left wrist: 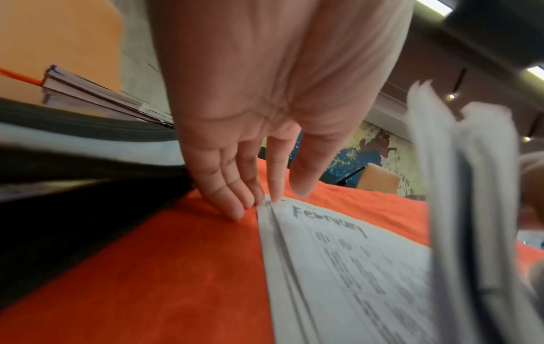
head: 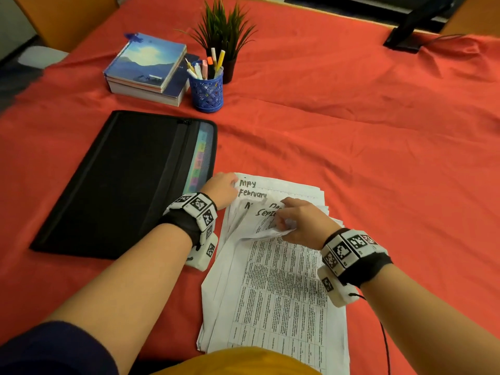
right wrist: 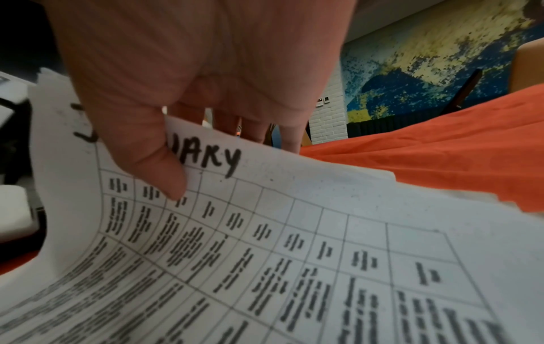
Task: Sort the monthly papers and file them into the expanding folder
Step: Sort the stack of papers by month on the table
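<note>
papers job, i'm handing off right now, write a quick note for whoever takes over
Left hand: open, fingertips pinning the far left corner of the paper stack, by the February sheet.
Right hand: pinching a lifted sheet whose heading ends in "ARY".
Expanding folder: flat on the red cloth, left of the stack, coloured tabs showing at its open edge.
Done: no filed sheet visible.
Left: put the months in order, then file every sheet.

Book stack [head: 146, 67] beside blue pen cup [head: 206, 90]; potted plant [head: 223, 28] behind; red cloth [head: 351, 131].
</note>
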Motion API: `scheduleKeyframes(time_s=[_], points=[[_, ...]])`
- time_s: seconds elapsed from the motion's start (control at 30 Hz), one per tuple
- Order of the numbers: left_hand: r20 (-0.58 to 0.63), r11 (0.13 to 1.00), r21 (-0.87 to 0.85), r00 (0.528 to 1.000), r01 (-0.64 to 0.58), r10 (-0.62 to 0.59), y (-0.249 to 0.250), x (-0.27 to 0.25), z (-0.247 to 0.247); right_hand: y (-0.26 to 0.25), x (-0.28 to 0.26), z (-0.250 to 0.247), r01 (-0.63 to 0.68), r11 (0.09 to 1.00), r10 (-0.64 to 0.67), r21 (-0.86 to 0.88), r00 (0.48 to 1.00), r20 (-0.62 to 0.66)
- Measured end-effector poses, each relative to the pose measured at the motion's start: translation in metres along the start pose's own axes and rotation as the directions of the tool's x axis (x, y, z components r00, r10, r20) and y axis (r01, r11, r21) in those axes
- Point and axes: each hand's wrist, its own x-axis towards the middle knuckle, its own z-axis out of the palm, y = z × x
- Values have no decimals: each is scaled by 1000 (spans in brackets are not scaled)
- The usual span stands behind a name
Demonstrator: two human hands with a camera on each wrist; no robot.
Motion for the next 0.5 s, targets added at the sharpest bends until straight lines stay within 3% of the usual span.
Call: scheduleKeyframes(time_s=[0.1,0.23,0.4,0.5], points=[[19,994,108,1000,14,-16,2,0,4,1,-8,3,66,998,-67,-8,993,-96],[22,1000,14,1000,-23,22,6,-6,4,6,-14,6,51,999,-52,-10,985,-166],[275,974,-138,952,180,-137,3,-20,2,7,-9,5,50,999,-51,-7,986,-156],[158,980,-163,984,112,-86,2,-27,-13,9,-2,-4,83,996,-85,-26,993,-82]])
